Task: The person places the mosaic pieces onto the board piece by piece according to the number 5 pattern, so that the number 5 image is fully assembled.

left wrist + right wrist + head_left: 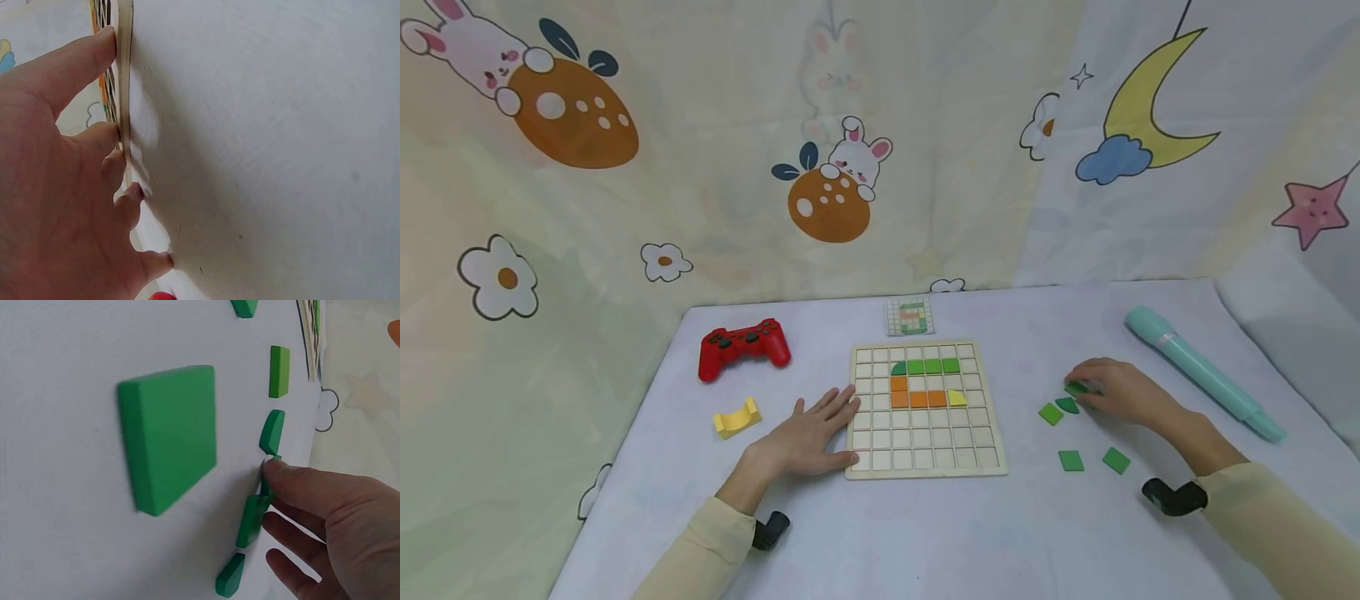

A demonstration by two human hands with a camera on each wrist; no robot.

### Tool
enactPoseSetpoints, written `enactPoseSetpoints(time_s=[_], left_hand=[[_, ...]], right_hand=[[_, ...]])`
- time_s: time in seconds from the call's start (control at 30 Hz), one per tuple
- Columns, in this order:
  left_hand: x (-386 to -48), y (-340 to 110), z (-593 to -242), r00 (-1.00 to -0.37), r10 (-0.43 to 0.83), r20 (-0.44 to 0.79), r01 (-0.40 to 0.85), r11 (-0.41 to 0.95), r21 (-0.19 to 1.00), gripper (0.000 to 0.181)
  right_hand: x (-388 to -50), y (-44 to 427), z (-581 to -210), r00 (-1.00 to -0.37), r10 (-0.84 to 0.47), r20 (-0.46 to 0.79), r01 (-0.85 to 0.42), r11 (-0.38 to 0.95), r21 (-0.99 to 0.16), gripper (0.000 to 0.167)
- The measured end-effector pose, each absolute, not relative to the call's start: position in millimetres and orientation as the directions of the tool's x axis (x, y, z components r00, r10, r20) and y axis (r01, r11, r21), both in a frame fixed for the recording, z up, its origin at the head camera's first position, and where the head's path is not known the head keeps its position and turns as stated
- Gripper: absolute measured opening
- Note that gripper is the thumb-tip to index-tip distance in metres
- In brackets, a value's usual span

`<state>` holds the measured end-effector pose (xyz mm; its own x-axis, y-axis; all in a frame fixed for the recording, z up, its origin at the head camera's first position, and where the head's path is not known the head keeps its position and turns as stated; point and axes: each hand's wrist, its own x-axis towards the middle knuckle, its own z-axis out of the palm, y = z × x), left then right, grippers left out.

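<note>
A square wooden grid board [925, 458] lies in the middle of the table, with green, orange and yellow tiles set in its upper cells. My left hand [808, 437] is spread flat, thumb and fingertips against the board's left edge; the left wrist view shows the thumb [94, 56] touching its side. Over loose green tiles to the right, my right hand [1123, 390] pinches a green tile [265, 484] at the table; its fingertips are partly hidden. Close by lie a dark green curved tile [1067, 406], a light green square tile [1051, 414] and two more green squares [1071, 461].
A small pattern card [910, 317] lies behind the board. At the left are a red game controller [743, 346] and a yellow curved block [737, 418]. A teal marker-shaped tube [1206, 371] lies beyond my right hand. A printed cloth hangs behind the table.
</note>
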<state>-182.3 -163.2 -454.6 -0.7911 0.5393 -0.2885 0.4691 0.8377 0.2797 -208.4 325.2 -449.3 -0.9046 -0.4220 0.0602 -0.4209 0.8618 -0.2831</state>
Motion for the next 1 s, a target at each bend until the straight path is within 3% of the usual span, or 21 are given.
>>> enactPoseSetpoints(time_s=[0.5, 0.83, 1.0], left_hand=[[-182, -164, -455, -0.791, 0.539, -0.290, 0.473, 0.839, 0.268, 0.082], [-183, -163, -456, -0.792, 0.538, -0.288, 0.472, 0.839, 0.270, 0.082], [-184, -163, -458, -0.797, 0.530, -0.291, 0.467, 0.845, 0.259, 0.083]], right_hand=[[-213, 309, -451, -0.920, -0.387, 0.058, -0.387, 0.878, -0.284, 0.028], [-215, 251, -445, -0.904, -0.428, -0.017, -0.389, 0.838, -0.383, 0.031], [-215, 223, -447, -0.860, -0.511, 0.004, -0.469, 0.788, -0.398, 0.031]])
